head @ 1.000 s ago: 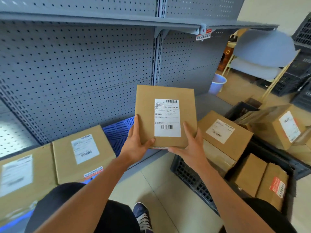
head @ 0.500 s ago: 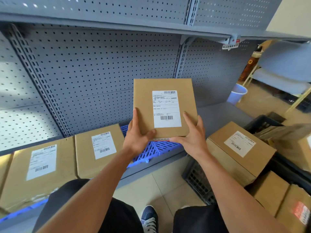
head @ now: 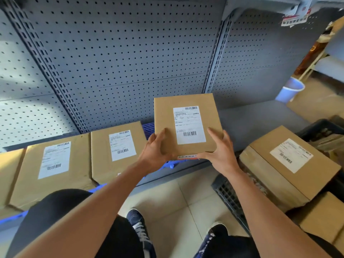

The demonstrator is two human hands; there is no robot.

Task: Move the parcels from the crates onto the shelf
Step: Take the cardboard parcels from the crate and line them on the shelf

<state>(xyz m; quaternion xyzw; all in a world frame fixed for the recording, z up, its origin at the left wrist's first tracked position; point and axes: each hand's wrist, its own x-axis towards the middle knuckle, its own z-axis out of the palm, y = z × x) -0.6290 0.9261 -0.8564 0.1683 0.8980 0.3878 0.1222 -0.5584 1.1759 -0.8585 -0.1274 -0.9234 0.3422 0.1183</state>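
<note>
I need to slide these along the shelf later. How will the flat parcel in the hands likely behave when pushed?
The held parcel looks stiff: its cardboard edges stay straight under the left hand and right hand. It is probably light, since loose fingertip holds carry it. Being flat and boxy, it should slide rather than roll or tip, though the ribbed blue mat may drag.

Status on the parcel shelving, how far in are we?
Done: two labelled parcels sit side by side on the bottom shelf. In hand: left hand and right hand hold a third parcel at the shelf, beside that row, not yet clearly set down. Left: a labelled box and others remain in the black crate.
</note>
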